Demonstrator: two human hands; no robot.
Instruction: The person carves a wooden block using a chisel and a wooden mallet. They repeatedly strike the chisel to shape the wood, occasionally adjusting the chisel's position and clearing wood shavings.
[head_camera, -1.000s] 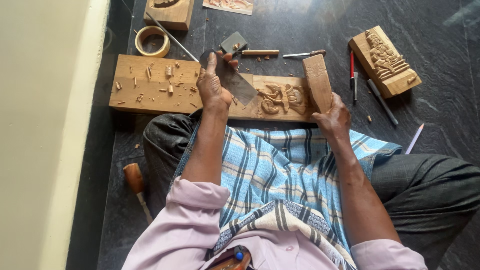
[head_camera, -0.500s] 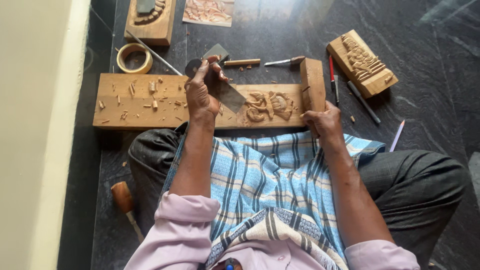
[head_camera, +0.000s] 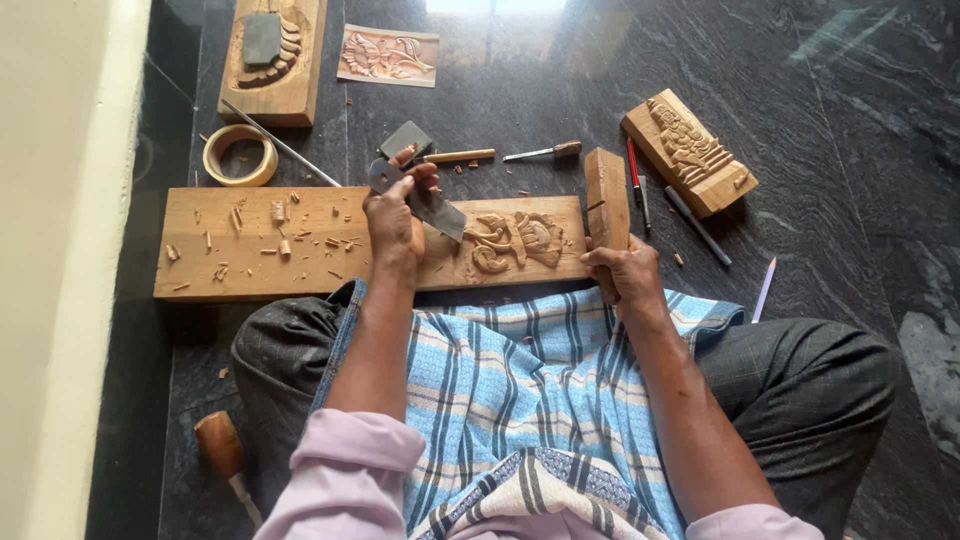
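Note:
A long wooden plank (head_camera: 250, 250) lies across the dark floor in front of my lap, with a floral relief carving (head_camera: 515, 240) near its right end and several wood chips on its left half. My left hand (head_camera: 395, 220) is closed around a flat metal chisel (head_camera: 435, 208) whose blade rests on the plank just left of the carving. My right hand (head_camera: 622, 272) grips the lower end of a wooden mallet block (head_camera: 606, 196) that stands at the plank's right end.
Beyond the plank lie a tape roll (head_camera: 240, 155), a thin metal rod (head_camera: 280, 145), a small chisel (head_camera: 545, 152), a wooden stick (head_camera: 458, 156), a carved block (head_camera: 688, 150), pens (head_camera: 636, 172), a carved panel (head_camera: 272, 55) and a printed picture (head_camera: 388, 55). A wooden-handled tool (head_camera: 222, 450) lies by my left knee.
The view has tilted, so everything sits lower in the frame. My left hand has turned the chisel blade down onto the plank beside the carving. My right hand stays on the mallet.

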